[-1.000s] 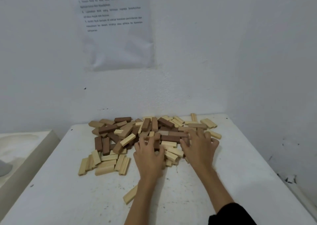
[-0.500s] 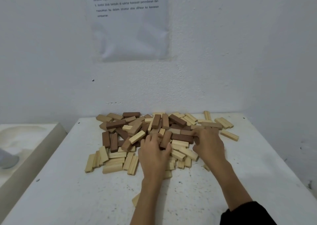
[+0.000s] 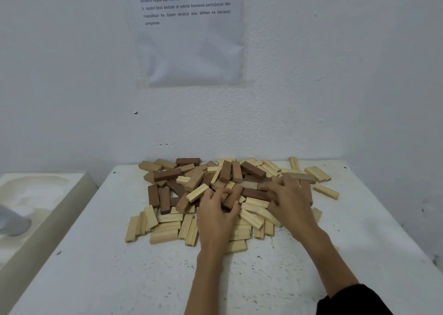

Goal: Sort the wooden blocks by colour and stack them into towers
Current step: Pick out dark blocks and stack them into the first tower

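A loose heap of wooden blocks lies at the far half of the white table, dark brown, mid brown and pale ones mixed. Pale blocks cluster along the near side. My left hand lies on the middle of the heap, its fingers curled round a brown block. My right hand rests on the right part of the heap, fingers bent over a dark brown block; whether it grips that block is unclear.
The table stands against a white wall with a printed sheet taped above. A lower beige surface lies to the left. Stray pale blocks lie near the table's right back corner.
The view has tilted down a little. My left hand's fingers have closed more tightly round the brown block. My right hand has shifted slightly left over the dark blocks.
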Motion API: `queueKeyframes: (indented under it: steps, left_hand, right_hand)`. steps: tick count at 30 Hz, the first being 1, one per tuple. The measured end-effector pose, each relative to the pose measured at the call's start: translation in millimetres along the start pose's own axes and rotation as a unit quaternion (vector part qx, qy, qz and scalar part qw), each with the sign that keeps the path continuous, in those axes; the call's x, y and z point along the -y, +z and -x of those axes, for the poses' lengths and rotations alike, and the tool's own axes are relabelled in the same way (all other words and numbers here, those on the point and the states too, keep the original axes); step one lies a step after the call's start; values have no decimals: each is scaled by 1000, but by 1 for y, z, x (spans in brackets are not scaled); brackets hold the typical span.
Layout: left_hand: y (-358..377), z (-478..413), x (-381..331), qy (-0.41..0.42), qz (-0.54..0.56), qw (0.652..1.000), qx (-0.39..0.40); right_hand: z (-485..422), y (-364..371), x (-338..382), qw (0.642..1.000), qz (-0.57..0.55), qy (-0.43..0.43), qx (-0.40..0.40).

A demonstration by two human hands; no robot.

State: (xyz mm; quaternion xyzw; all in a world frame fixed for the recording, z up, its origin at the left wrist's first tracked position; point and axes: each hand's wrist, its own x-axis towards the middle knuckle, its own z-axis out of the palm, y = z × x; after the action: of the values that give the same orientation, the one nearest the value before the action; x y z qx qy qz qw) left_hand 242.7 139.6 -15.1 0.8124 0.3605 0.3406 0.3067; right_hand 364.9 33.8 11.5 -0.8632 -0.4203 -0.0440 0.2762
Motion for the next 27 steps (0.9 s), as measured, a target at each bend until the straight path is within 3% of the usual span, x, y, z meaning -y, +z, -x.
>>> queueKeyframes:
  steps: [4, 13, 27]
  left_hand:
    - [-1, 1, 1, -2, 4, 1000, -3]
    - [-1, 2, 1, -1, 21, 1000, -13]
    - [1, 0, 3, 2, 16, 1000, -16]
  right_hand:
    - [2, 10, -5, 996, 12, -66, 61]
    - [-2, 2, -1, 997, -19, -6, 80]
    - [-6, -13, -5, 981, -40, 53, 182]
